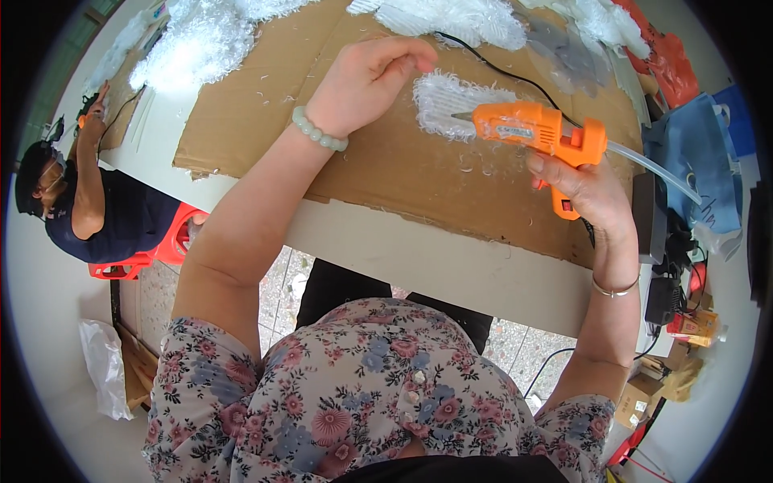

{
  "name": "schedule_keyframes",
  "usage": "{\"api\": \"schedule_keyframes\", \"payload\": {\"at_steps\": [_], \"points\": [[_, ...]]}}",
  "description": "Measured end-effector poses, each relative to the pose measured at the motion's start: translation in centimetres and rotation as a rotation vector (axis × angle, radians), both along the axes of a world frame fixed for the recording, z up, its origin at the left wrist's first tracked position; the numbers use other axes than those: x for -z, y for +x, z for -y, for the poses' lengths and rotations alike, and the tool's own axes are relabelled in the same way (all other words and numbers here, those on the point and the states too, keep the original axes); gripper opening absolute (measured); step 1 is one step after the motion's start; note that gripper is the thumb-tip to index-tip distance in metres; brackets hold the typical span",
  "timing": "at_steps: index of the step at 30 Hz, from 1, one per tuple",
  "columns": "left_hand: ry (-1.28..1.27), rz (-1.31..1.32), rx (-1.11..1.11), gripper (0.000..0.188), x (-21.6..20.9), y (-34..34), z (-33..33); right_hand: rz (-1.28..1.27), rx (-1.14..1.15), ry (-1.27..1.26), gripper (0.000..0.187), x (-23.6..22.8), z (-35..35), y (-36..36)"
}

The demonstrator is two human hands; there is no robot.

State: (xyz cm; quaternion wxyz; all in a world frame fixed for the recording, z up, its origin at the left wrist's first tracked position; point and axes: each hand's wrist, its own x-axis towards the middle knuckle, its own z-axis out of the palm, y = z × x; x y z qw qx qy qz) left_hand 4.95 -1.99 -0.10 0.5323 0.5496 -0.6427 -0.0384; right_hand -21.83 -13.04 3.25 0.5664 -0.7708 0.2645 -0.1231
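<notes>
An orange hot glue gun is gripped by its handle in my right hand. Its nozzle points left, over a small white fringed piece of fabric on the cardboard sheet. Out of the gun's back end runs a clear glue stick. Just left of the white piece, my left hand hovers above the cardboard, thumb and fingertips pinched together. Whatever may be between those fingertips is too small or hidden to make out.
White fluffy material heaps at the back left, with more white fringed pieces at the back. A black cord crosses the cardboard. A blue bag hangs at the right. Another person works at the far left.
</notes>
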Motion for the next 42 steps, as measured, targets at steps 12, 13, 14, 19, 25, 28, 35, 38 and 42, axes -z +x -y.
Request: {"api": "schedule_keyframes", "payload": {"at_steps": [12, 13, 14, 19, 25, 28, 35, 38, 42], "points": [[0.116, 0.297, 0.014, 0.024, 0.6, -0.1, 0.2, -0.17, 0.034, -0.124, 0.023, 0.3, -1.5, 1.9], [0.114, 0.296, 0.013, 0.024, 0.6, -0.2, 0.2, -0.107, 0.062, -0.089, 0.022, 0.4, -1.3, 1.7], [0.122, 0.304, 0.016, 0.023, 0.5, -0.2, 0.2, -0.108, 0.062, -0.092, 0.022, 0.3, -1.1, 1.6], [0.202, 0.357, 0.028, 0.013, 0.2, -0.4, -0.3, -0.125, 0.055, -0.044, 0.023, 0.0, -1.0, 1.6], [0.214, 0.432, -0.052, 0.012, 1.2, -0.2, 0.6, -0.147, 0.08, -0.076, 0.025, -0.1, -0.3, 1.1], [0.302, 0.427, -0.066, 0.009, 0.7, -0.4, 0.9, -0.034, 0.033, -0.015, 0.025, 0.2, 0.7, 0.2], [0.246, 0.605, -0.074, 0.005, 0.6, -0.3, 1.8, -0.219, 0.033, -0.132, 0.022, 0.2, 0.1, 1.1], [0.186, 0.602, -0.098, 0.007, 1.1, -0.6, 1.9, -0.042, 0.029, -0.038, 0.02, -0.1, 1.1, 0.1], [0.086, 0.674, -0.117, 0.008, 1.0, -0.8, 1.9, 0.047, -0.006, 0.048, 0.022, -0.5, 0.7, -0.2]]}}
